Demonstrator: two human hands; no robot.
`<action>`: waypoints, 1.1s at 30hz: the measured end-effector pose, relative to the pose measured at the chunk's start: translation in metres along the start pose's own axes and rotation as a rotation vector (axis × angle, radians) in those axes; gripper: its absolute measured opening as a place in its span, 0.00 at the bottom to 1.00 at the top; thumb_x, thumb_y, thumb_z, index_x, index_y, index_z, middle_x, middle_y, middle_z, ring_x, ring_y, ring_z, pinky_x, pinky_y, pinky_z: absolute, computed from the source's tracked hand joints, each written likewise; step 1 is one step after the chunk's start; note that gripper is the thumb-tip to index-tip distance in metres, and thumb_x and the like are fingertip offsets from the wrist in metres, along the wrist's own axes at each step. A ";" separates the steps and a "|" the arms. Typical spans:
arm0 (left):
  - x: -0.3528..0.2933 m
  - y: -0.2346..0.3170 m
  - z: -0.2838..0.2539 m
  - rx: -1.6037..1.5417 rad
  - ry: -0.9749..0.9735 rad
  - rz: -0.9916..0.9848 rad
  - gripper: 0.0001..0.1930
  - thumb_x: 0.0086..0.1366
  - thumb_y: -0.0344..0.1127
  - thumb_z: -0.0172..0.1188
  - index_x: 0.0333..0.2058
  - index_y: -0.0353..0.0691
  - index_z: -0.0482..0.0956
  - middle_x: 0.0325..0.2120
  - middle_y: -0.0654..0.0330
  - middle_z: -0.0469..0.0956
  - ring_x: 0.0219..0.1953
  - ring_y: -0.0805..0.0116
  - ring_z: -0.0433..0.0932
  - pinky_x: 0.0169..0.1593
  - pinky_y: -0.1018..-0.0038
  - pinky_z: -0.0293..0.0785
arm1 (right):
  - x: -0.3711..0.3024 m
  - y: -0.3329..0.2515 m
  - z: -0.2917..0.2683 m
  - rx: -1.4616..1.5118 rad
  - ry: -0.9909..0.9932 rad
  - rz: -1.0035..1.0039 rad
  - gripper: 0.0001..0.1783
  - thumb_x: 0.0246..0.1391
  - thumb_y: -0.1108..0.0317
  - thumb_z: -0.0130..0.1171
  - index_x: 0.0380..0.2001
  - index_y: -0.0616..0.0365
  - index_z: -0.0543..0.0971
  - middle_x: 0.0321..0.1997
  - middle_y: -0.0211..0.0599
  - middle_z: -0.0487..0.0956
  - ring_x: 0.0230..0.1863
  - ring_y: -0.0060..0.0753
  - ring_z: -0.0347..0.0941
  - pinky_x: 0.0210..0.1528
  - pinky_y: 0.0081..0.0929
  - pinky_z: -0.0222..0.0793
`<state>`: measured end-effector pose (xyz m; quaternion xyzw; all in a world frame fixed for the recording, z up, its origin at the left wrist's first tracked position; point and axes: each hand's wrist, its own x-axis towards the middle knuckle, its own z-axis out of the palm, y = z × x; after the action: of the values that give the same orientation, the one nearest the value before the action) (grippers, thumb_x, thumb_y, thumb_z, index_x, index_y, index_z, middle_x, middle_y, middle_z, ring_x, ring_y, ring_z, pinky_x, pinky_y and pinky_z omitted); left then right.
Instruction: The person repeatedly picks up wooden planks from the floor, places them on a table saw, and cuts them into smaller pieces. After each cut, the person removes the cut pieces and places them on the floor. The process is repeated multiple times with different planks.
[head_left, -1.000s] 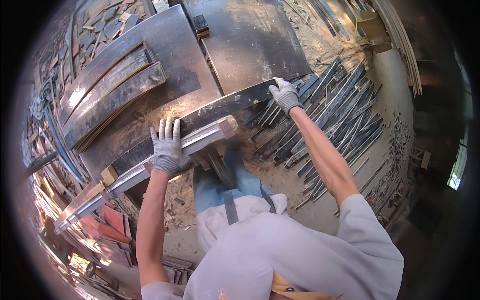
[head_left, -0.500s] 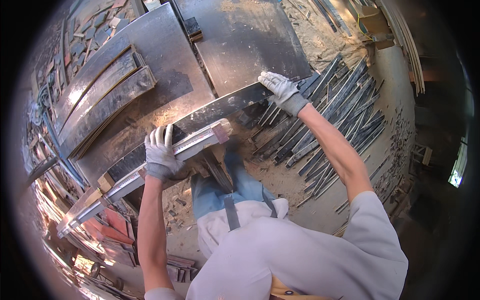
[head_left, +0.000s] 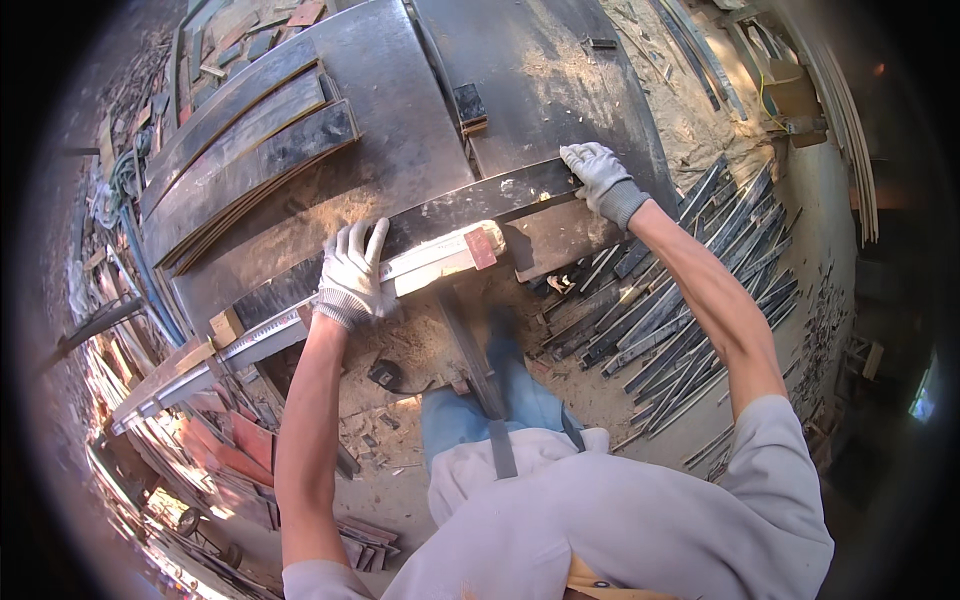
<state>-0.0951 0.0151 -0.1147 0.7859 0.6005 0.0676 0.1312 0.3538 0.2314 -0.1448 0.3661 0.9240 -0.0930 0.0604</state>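
A long dark board lies across a worn metal table. My right hand, in a pale knitted glove, has its fingers closed over the board's right end. My left hand, gloved too, rests where the board meets a pale rail with a scale, its fingers spread. A reddish block caps the rail's right end. Close to the rail's left part sits a small wood block. Beside the table's seam is a small dark block. A brown panel shows below the board.
Stacked dark boards lie on the table's left. Many dark strips are heaped on the floor at right. A black tool-like object lies on the sawdust below the rail. Hoses run past the table's left side.
The view has shifted, so most things sit farther right. The small dark block and the table's right section appear nearer me, and the brown panel now shows below the board. Both hands stay at the board.
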 end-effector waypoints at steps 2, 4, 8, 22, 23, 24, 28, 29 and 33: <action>0.017 -0.012 -0.008 -0.011 0.018 0.019 0.47 0.49 0.39 0.65 0.71 0.35 0.66 0.60 0.39 0.71 0.63 0.38 0.71 0.68 0.42 0.66 | 0.019 0.005 -0.006 -0.013 0.004 0.013 0.52 0.37 0.71 0.81 0.70 0.64 0.73 0.68 0.53 0.77 0.70 0.57 0.72 0.75 0.44 0.67; 0.035 -0.025 -0.017 -0.012 0.033 0.026 0.47 0.48 0.40 0.66 0.71 0.35 0.67 0.59 0.39 0.71 0.61 0.37 0.71 0.69 0.43 0.66 | 0.042 0.011 -0.014 -0.011 0.003 0.021 0.50 0.39 0.71 0.80 0.70 0.64 0.73 0.68 0.54 0.77 0.70 0.57 0.71 0.75 0.44 0.66; 0.070 -0.056 -0.032 0.015 0.019 0.016 0.48 0.48 0.43 0.67 0.70 0.35 0.67 0.58 0.40 0.72 0.60 0.38 0.72 0.69 0.46 0.66 | 0.089 0.024 -0.031 0.027 -0.037 0.036 0.47 0.44 0.71 0.79 0.70 0.62 0.72 0.69 0.54 0.76 0.71 0.58 0.70 0.75 0.45 0.65; 0.116 -0.095 -0.043 0.116 0.034 0.000 0.61 0.41 0.53 0.79 0.74 0.40 0.62 0.61 0.44 0.72 0.61 0.39 0.71 0.67 0.46 0.70 | 0.093 0.037 -0.075 0.066 0.035 0.092 0.28 0.50 0.60 0.81 0.51 0.54 0.80 0.46 0.45 0.80 0.56 0.51 0.78 0.59 0.41 0.77; 0.115 -0.098 -0.041 0.099 -0.006 -0.003 0.61 0.41 0.54 0.79 0.74 0.40 0.62 0.61 0.44 0.71 0.62 0.39 0.71 0.67 0.46 0.70 | 0.077 0.042 -0.074 0.131 0.024 0.065 0.26 0.51 0.59 0.80 0.50 0.53 0.80 0.44 0.43 0.80 0.53 0.49 0.79 0.57 0.40 0.78; 0.115 -0.101 -0.039 0.110 -0.064 -0.040 0.61 0.42 0.55 0.79 0.74 0.40 0.62 0.62 0.44 0.71 0.62 0.39 0.71 0.67 0.46 0.69 | 0.060 0.048 -0.072 0.181 -0.019 0.085 0.24 0.52 0.58 0.79 0.48 0.52 0.81 0.42 0.41 0.81 0.51 0.48 0.80 0.55 0.40 0.79; 0.116 -0.108 -0.036 0.065 0.050 0.032 0.60 0.40 0.53 0.79 0.73 0.41 0.64 0.62 0.47 0.71 0.63 0.41 0.70 0.69 0.47 0.68 | 0.009 0.069 -0.042 0.199 0.122 -0.049 0.13 0.57 0.60 0.72 0.44 0.48 0.83 0.39 0.36 0.84 0.45 0.46 0.83 0.50 0.40 0.81; 0.115 -0.108 -0.037 0.084 0.005 -0.018 0.61 0.39 0.53 0.79 0.74 0.41 0.64 0.62 0.47 0.71 0.63 0.41 0.70 0.69 0.47 0.68 | 0.015 0.075 -0.035 0.241 0.115 -0.151 0.13 0.57 0.63 0.72 0.45 0.48 0.83 0.40 0.37 0.84 0.46 0.48 0.83 0.50 0.41 0.81; 0.109 -0.098 -0.040 0.115 -0.011 -0.016 0.62 0.39 0.57 0.78 0.74 0.41 0.64 0.62 0.46 0.70 0.63 0.42 0.70 0.70 0.48 0.66 | 0.100 0.082 -0.044 0.097 -0.061 -0.069 0.12 0.55 0.66 0.72 0.41 0.50 0.82 0.40 0.44 0.84 0.46 0.56 0.83 0.51 0.48 0.79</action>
<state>-0.1669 0.1489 -0.1103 0.7876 0.6090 0.0278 0.0897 0.3360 0.3657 -0.1298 0.3334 0.9282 -0.1508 0.0677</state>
